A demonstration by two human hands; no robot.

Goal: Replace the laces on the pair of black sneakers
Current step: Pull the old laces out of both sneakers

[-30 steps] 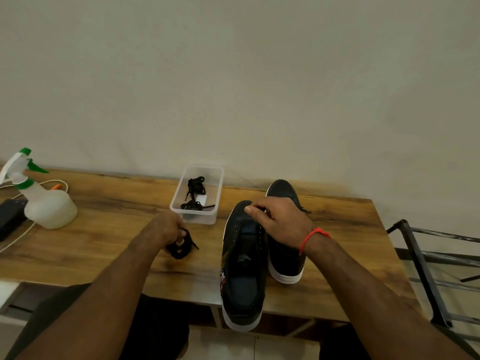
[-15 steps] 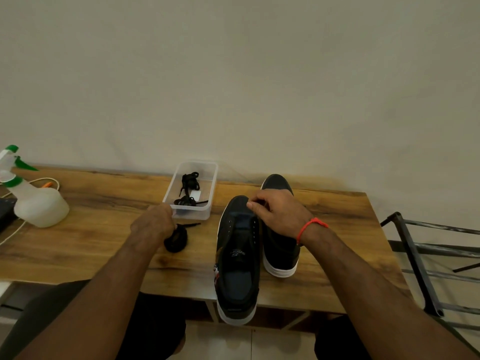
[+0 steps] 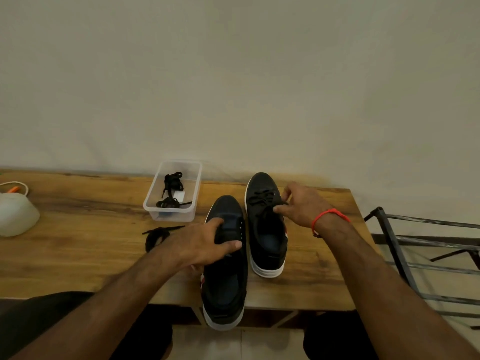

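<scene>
left hand (image 3: 200, 245) grips near sneaker (image 3: 224, 289) | right hand (image 3: 304, 206) pinches far sneaker's lace (image 3: 262, 201)

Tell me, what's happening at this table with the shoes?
A person is swapping the laces on two black sneakers. The left hand grips the near sneaker, which has no lace. The right hand pinches the lace on the far sneaker, which is laced. A loose lace lies on the table; more laces sit in a plastic tub.
</scene>
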